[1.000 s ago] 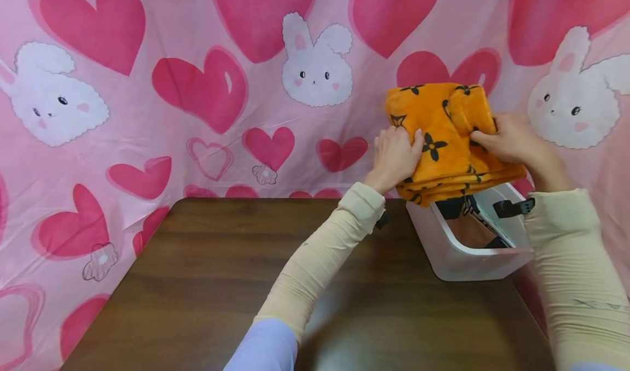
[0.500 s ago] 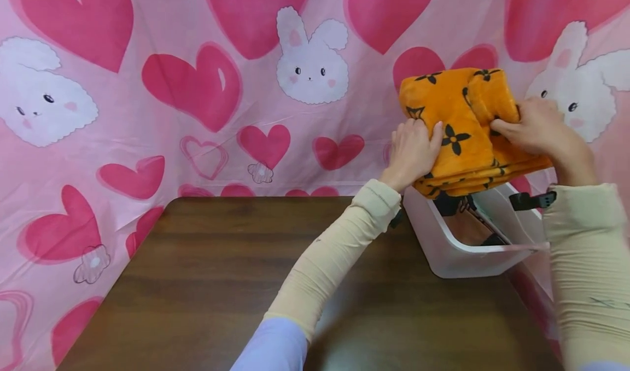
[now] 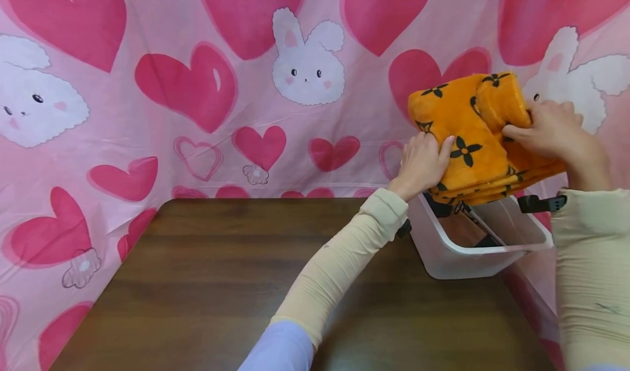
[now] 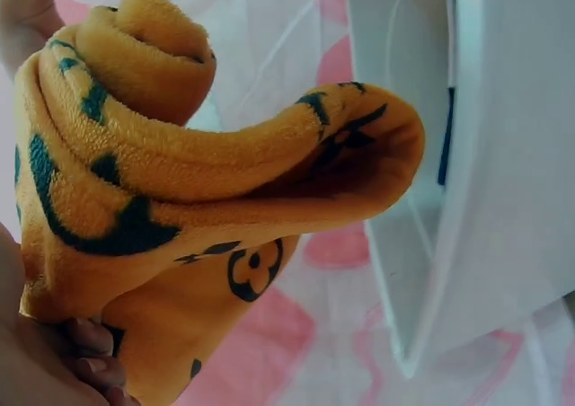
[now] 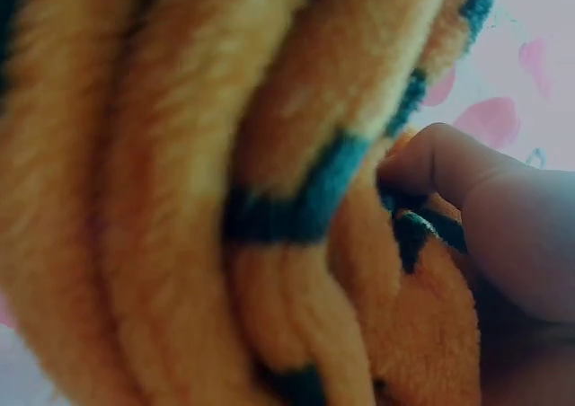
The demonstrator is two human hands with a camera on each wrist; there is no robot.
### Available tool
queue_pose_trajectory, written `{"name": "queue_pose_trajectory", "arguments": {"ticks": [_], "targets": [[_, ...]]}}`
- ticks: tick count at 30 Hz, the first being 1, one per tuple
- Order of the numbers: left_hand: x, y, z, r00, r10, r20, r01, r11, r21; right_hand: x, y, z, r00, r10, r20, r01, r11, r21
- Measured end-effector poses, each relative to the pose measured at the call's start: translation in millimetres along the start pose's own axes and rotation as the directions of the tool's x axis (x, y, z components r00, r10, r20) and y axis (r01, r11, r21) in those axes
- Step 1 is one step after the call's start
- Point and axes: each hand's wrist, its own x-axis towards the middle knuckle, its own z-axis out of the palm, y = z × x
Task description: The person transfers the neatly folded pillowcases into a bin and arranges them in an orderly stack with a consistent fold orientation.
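Observation:
Both hands hold a folded bundle of orange plush cloth (image 3: 484,135) with dark flower prints, raised at the right. Its left edge is gripped by my left hand (image 3: 424,160), thumb on the front face and fingers behind. My right hand (image 3: 551,130) pinches the other side, beside a rolled-up part. The cloth hangs above the back of a white plastic bin (image 3: 465,261) and hides part of its opening. In the left wrist view, the fold of the cloth (image 4: 207,168) gapes near the bin wall (image 4: 503,181). The right wrist view shows stacked soft layers and my right thumb (image 5: 440,159).
Dark and brown items (image 3: 465,226) lie inside the bin, partly covered from view. The bin stands at the right edge of a brown wooden table (image 3: 246,283). A pink curtain (image 3: 206,103) with hearts and rabbits hangs behind.
Both hands have carried the orange cloth to the right, over the bin, keeping their grip. The head view has turned slightly right.

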Motion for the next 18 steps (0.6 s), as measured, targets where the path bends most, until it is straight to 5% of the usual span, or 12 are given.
{"name": "queue_pose_trajectory", "arguments": {"ticks": [9, 18], "targets": [[-16.0, -6.1, 35.4, 0.999, -0.014, 0.033, 0.013, 0.999, 0.031, 1.3, 12.3, 16.4, 0.993, -0.012, 0.117, 0.022, 0.996, -0.089], [-30.4, -14.3, 63.5, 0.992, -0.078, 0.098, 0.067, 0.991, 0.113, 7.4, 30.3, 46.5, 0.951, -0.036, 0.306, 0.063, 0.995, -0.077]]}}
